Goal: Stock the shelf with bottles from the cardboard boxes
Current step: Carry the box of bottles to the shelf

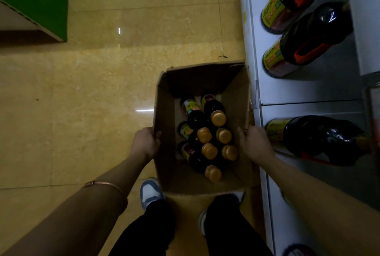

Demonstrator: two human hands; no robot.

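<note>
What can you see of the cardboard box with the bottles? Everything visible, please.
The cardboard box is plain brown corrugated card, open at the top with its flaps up. It sits beside the white shelf, above the tiled floor. Inside stand dark bottles with gold caps, clustered toward the near end; the far end is bare. The left hand grips its left wall and the right hand its right wall. Whether it rests on the floor is unclear.

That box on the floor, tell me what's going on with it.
A person stands over the open box, left hand gripping its left wall, right hand on its right wall. Inside stand six small dark bottles with gold caps; the far part of the box is bare. The white shelf alongside already holds large dark jugs. No bottle is in hand yet.
</note>
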